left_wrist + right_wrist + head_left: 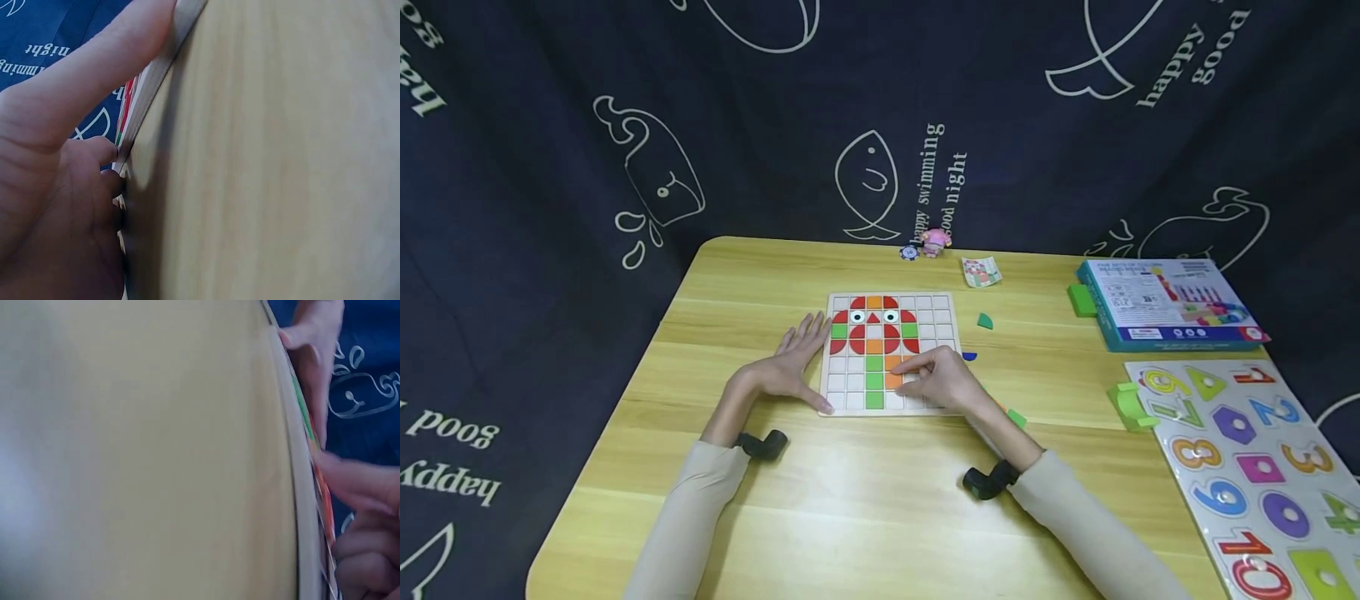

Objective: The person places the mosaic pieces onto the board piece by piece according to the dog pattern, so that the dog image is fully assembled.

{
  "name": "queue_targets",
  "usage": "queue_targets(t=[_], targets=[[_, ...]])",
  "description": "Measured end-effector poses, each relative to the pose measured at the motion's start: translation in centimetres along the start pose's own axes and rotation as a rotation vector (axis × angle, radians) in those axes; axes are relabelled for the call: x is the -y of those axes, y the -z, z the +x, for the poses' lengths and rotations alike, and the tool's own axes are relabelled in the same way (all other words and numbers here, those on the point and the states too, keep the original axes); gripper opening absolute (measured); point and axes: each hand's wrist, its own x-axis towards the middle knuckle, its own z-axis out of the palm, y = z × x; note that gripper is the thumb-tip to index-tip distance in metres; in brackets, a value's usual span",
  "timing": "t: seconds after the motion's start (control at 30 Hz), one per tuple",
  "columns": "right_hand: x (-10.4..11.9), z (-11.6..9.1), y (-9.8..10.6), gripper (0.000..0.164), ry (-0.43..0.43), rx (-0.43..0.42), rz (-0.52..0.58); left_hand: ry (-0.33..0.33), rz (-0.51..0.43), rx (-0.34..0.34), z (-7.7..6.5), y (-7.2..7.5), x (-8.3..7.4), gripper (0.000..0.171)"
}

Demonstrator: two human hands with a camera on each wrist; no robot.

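Note:
On the table lies a square white grid board [934, 317], filled in part with red, green and orange pieces, two of them bearing eyes. A green column of square tiles [875, 381] runs down its lower middle. My left hand [786, 364] rests along the board's left side, fingers spread, thumb at the near-left corner. Over the lower right of the grid, my right hand [942, 379] pinches an orange square tile [892, 381] between thumb and index finger, beside the green column. In the right wrist view the right thumb [356, 478] is close to the board's surface, its other fingers curled.
Right of the board lie a green quarter-circle piece [985, 321], a blue piece [970, 357] and a green piece [1017, 418] near the right forearm. Behind are a picture card [981, 272] and pink figurine [936, 242]. A box [1172, 304] and number puzzle [1247, 433] occupy the right.

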Motion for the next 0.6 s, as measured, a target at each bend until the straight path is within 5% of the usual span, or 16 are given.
queue_targets(t=[0.1,0.3,0.6], targets=[[-0.3,-0.8,1.4,0.028,-0.005,0.022,-0.003,0.000,-0.003,0.000,0.0,0.1,0.0,0.145],[-2.3,-3.8,5.7,0.031,-0.016,-0.082,-0.078,0.001,-0.022,0.005,-0.1,0.1,-0.1,0.145],[-5.3,-7.5,8.2,0.044,-0.224,-0.109,-0.167,-0.011,-0.025,-0.002,-0.1,0.0,0.1,0.145]])
